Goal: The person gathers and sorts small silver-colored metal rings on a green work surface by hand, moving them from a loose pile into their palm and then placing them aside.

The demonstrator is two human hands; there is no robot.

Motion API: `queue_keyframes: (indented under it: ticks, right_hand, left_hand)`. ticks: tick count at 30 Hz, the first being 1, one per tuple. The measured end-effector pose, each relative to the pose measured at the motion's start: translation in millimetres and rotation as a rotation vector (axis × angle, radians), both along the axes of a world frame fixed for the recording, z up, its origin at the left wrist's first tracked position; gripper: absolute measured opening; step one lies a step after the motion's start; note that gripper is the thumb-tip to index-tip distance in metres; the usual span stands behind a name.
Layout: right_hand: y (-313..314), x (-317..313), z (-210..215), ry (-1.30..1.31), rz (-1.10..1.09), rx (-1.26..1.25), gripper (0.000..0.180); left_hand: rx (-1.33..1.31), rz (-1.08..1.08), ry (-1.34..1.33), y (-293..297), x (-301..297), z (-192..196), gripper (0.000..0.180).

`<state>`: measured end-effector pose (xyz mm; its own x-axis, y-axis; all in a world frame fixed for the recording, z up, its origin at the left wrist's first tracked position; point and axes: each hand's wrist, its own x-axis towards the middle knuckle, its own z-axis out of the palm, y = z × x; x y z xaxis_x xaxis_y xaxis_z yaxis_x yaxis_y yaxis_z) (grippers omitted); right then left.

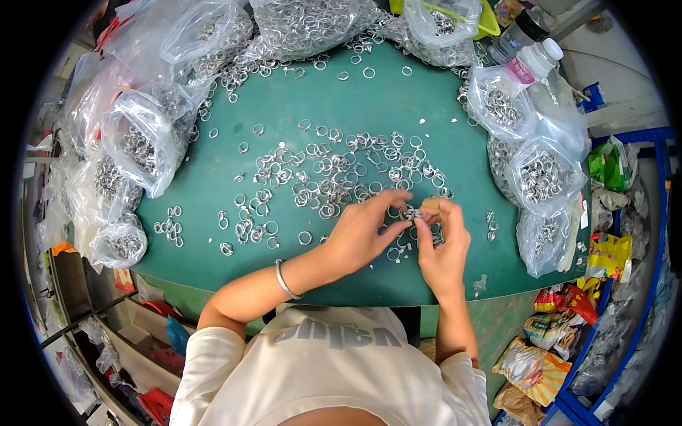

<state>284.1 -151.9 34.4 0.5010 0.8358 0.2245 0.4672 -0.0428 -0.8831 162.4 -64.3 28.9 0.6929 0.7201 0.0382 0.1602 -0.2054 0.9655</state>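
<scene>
My left hand [357, 234], with a silver bangle [282, 279] on its wrist, is closed with thumb and finger around small silver rings [410, 212]. From the other side, my right hand [444, 257] pinches at the same rings, its fingertips touching my left ones. How many rings are between the fingers is hard to make out. Just beyond my hands spreads a loose heap of silver rings [334, 186] on the green tabletop [206, 248]. A few rings and tiny white bits lie under my hands.
Clear plastic bags full of rings line the left [138, 145], the back [309, 28] and the right [543, 177]. A white bottle [540, 60] and a dark-lidded jar [522, 35] stand at the back right. Small ring groups lie left [169, 227] and right [491, 226]. Blue shelving [604, 334] holds packages.
</scene>
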Motion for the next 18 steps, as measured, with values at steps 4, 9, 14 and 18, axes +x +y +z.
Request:
queue_keyframes:
  ticks: [4,9,14,18]
  right_hand:
    - [-2.4,-1.4,-1.0,-0.267,0.078,0.024,0.027]
    - [-9.4,0.7,-2.7,0.325,0.066,0.05,0.028]
    - [-17.9,11.0,-2.3,0.7,0.222,0.155,0.028]
    - [-13.0,10.0,1.6,0.676,0.161,0.126,0.029]
  left_hand:
    - [-0.044,-0.071,0.03,5.5,-5.1,-3.3,0.031]
    - [0.031,-0.076,-0.069,0.6,-8.6,6.6,0.031]
    - [-0.053,-0.215,-0.066,7.9,-11.8,14.1,0.029]
    - [-0.552,-0.189,-0.192,7.2,-10.6,4.8,0.024]
